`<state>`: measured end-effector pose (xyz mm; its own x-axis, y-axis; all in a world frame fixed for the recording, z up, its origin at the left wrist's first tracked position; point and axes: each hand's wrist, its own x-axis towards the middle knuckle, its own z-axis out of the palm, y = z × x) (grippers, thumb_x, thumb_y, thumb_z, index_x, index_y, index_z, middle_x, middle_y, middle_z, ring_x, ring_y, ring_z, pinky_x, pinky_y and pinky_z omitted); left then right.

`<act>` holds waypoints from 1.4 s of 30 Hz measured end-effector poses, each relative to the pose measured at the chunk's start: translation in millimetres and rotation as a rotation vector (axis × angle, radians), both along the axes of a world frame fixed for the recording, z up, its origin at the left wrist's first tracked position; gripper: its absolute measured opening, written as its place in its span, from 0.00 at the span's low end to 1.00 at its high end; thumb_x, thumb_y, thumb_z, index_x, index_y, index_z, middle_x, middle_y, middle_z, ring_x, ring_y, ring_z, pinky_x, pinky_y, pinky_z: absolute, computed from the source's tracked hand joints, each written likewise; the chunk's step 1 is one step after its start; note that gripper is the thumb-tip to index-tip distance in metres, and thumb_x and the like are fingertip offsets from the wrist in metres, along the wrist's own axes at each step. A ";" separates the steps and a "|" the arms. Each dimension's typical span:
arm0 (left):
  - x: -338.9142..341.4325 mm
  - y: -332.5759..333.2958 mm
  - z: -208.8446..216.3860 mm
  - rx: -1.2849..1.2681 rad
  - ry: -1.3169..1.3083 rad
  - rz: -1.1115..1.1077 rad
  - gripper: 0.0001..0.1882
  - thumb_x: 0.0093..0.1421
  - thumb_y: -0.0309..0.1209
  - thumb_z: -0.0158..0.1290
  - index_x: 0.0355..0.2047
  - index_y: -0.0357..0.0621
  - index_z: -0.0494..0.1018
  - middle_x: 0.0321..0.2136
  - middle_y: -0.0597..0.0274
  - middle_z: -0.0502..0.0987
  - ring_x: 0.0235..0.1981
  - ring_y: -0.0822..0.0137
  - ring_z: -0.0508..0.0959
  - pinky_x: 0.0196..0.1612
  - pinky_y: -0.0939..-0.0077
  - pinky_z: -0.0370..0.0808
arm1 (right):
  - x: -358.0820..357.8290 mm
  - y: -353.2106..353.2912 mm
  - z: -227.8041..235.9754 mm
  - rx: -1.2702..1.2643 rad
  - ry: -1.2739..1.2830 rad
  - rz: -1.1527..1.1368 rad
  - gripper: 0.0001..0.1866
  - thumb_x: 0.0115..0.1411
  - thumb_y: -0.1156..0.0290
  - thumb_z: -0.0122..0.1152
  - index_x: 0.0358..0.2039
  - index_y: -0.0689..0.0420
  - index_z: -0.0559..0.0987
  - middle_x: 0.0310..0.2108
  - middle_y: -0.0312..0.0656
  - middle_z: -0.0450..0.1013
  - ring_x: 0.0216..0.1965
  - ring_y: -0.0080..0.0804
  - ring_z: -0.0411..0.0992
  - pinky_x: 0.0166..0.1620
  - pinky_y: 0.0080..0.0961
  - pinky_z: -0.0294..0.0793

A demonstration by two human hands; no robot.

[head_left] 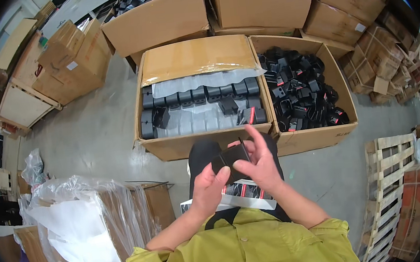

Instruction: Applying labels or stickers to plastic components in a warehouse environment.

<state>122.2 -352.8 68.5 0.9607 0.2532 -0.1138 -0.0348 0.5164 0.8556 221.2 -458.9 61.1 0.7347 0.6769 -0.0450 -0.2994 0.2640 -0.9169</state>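
Note:
Above my lap, a small black plastic case (230, 156) with a flap or thin edge standing up on its right is held between both hands. My left hand (206, 186) grips its lower left end with the thumb on top. My right hand (262, 165) pinches the right side, thumb on the near face and index finger stretched away. On my lap lies an open white box (233, 200) with several black, red-marked pieces. Just ahead stands an open carton (196, 143) with black plastic parts (186, 98) in a row. Loose black pieces (228, 105) rest on its plastic sheeting (188, 120).
To the right, another carton (318, 139) holds a heap of black parts (297, 88). Stacked cartons (263, 5) line the back. A plastic-wrapped stack (121, 212) stands at near left, a wooden pallet (387, 189) at near right. Grey floor (88, 138) shows between them.

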 end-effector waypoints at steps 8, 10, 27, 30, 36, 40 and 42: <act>-2.9 4.8 1.0 0.144 0.138 0.156 0.11 0.60 0.34 0.43 0.34 0.38 0.67 0.28 0.71 0.70 0.30 0.84 0.64 0.34 0.88 0.63 | 3.6 -31.6 40.7 0.085 0.197 0.165 0.06 0.49 0.81 0.57 0.25 0.58 0.70 0.29 0.34 0.68 0.30 0.17 0.66 0.35 0.14 0.66; -5.2 3.1 -0.7 0.141 0.160 0.136 0.11 0.60 0.34 0.43 0.34 0.37 0.67 0.27 0.70 0.71 0.29 0.84 0.65 0.33 0.88 0.64 | -4.1 -31.9 44.7 -0.095 0.156 0.295 0.06 0.49 0.79 0.59 0.25 0.58 0.70 0.23 0.31 0.68 0.22 0.12 0.65 0.26 0.10 0.66; -13.2 4.7 -3.5 0.262 0.204 0.054 0.15 0.61 0.33 0.40 0.43 0.34 0.66 0.35 0.64 0.73 0.35 0.79 0.69 0.41 0.85 0.65 | -6.6 -24.9 31.5 -0.386 -0.114 0.036 0.05 0.50 0.76 0.58 0.22 0.63 0.73 0.16 0.33 0.69 0.17 0.12 0.65 0.20 0.09 0.64; -12.6 4.5 -4.7 0.248 0.188 0.044 0.16 0.61 0.33 0.40 0.43 0.34 0.65 0.35 0.64 0.73 0.35 0.79 0.69 0.41 0.85 0.65 | -4.7 -24.2 31.1 -0.409 -0.094 0.037 0.06 0.50 0.74 0.58 0.22 0.63 0.73 0.16 0.33 0.69 0.17 0.12 0.65 0.20 0.10 0.64; -13.9 4.5 -6.5 0.247 0.180 0.029 0.16 0.61 0.34 0.40 0.43 0.34 0.65 0.35 0.64 0.72 0.36 0.79 0.68 0.42 0.85 0.64 | -5.7 -20.8 29.2 -0.382 -0.073 0.039 0.05 0.49 0.76 0.59 0.22 0.63 0.73 0.15 0.34 0.70 0.16 0.13 0.66 0.20 0.10 0.66; -15.4 5.1 -7.4 0.267 0.178 0.024 0.16 0.62 0.34 0.39 0.44 0.34 0.65 0.36 0.64 0.72 0.37 0.79 0.68 0.43 0.85 0.64 | -6.5 -19.8 28.5 -0.395 -0.073 0.046 0.05 0.49 0.76 0.59 0.22 0.63 0.73 0.15 0.34 0.70 0.16 0.14 0.66 0.20 0.10 0.66; -15.8 4.8 -7.3 0.270 0.178 0.023 0.17 0.62 0.34 0.39 0.44 0.34 0.65 0.36 0.64 0.72 0.37 0.78 0.68 0.43 0.85 0.64 | -7.2 -19.2 28.6 -0.393 -0.068 0.045 0.05 0.49 0.76 0.59 0.22 0.64 0.73 0.15 0.35 0.70 0.16 0.14 0.66 0.20 0.10 0.66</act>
<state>106.4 -348.1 61.2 0.9253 0.3185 -0.2056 0.1190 0.2710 0.9552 214.0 -478.1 89.6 0.7148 0.6494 -0.2596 -0.2382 -0.1229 -0.9634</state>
